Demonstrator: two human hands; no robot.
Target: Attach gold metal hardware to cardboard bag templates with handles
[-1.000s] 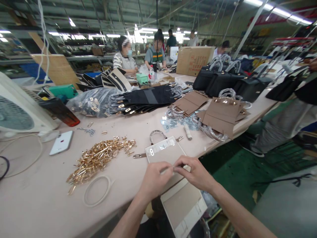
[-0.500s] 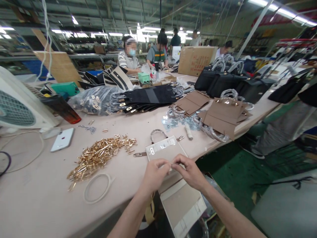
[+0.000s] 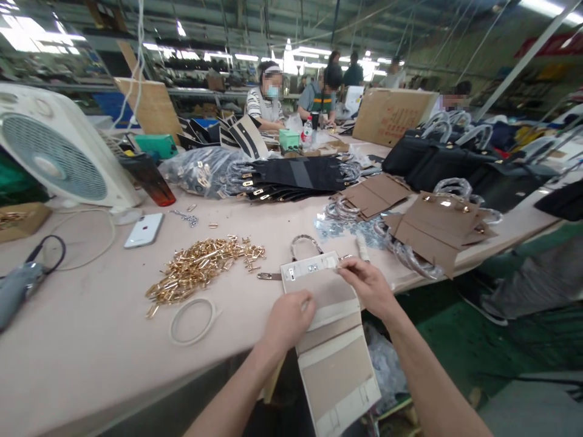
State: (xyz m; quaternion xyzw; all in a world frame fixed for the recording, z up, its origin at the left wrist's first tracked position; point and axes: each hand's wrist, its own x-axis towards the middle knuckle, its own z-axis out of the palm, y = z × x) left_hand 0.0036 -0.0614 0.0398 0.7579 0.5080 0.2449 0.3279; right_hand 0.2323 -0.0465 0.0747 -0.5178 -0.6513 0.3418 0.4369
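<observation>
A beige bag panel (image 3: 323, 285) lies at the table's front edge, its lower part hanging down over the edge. Small metal plates (image 3: 313, 267) show on the pale strip along its top. A wrapped handle (image 3: 306, 241) arches beyond it, and a brown strap with a metal end (image 3: 269, 276) sticks out on the left. My right hand (image 3: 367, 285) pinches something too small to make out at the panel's top right corner. Over the panel's left side, my left hand (image 3: 291, 318) is closed with its fingers curled; what they may hold is hidden.
Gold metal fittings (image 3: 200, 270) are heaped left of the panel, with a tape roll (image 3: 192, 321) nearer me. A phone (image 3: 144, 230) and a fan (image 3: 59, 152) stand further left. Black panels (image 3: 296, 176), brown bag parts (image 3: 437, 227) and black bags (image 3: 437, 155) lie beyond. Co-workers sit across the table.
My hands were pinched together over the panel and have come apart. The right has moved up to the top right corner; the left stays lower. The view has turned left.
</observation>
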